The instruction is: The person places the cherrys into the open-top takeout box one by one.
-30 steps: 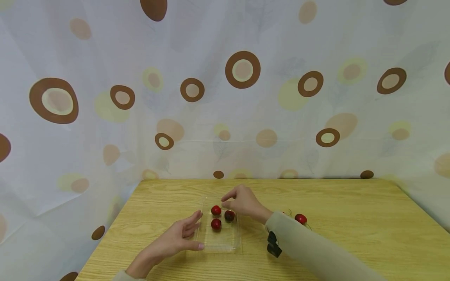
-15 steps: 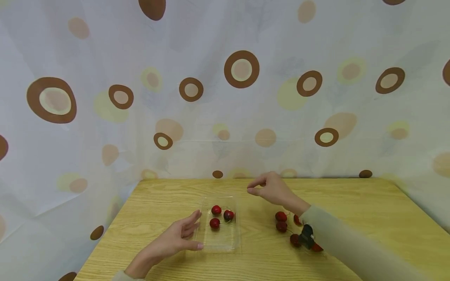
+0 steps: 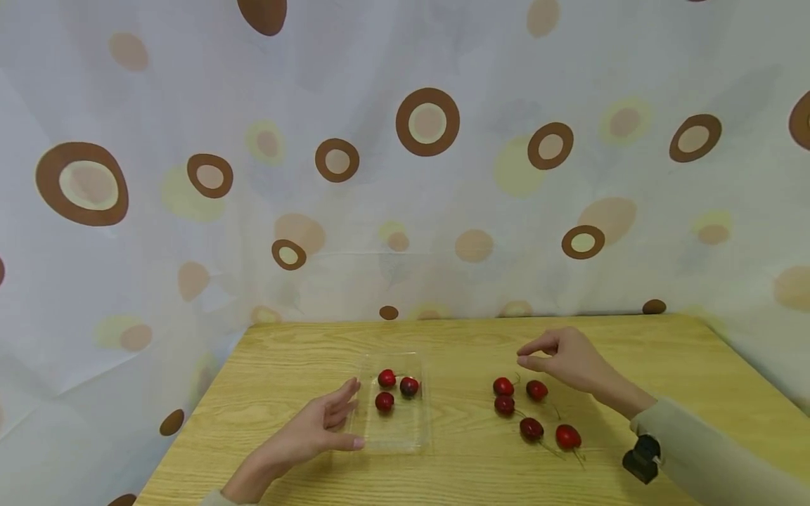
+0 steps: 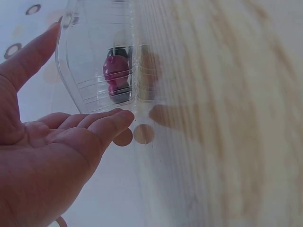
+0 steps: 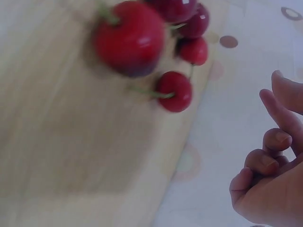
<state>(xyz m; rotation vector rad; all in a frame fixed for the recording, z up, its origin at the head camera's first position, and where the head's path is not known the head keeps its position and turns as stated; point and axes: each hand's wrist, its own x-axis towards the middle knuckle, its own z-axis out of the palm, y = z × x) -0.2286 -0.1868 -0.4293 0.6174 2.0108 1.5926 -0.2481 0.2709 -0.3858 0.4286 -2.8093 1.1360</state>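
Observation:
A clear plastic box (image 3: 395,437) stands on the table with three dark red cherries (image 3: 387,379) inside. My left hand (image 3: 316,427) is at its left side, thumb and fingers spread along the wall. In the left wrist view the thumb reaches the box's rim (image 4: 60,61), and the straight fingers lie by its lower edge. To the right, several cherries with green stems (image 3: 531,429) lie loose. My right hand (image 3: 566,360) hovers just behind them, holding nothing. Its thumb and index finger stretch out with their tips close together; the other fingers bend loosely, as the right wrist view shows.
The wooden table (image 3: 455,478) ends at a patterned curtain (image 3: 380,211) behind it, and the same cloth hangs at both sides. A black device (image 3: 642,458) is strapped at the right wrist.
My right hand has moved right, from above the box to behind the loose cherries, uncovering them. The left hand keeps its place at the box. The head view has shifted slightly.

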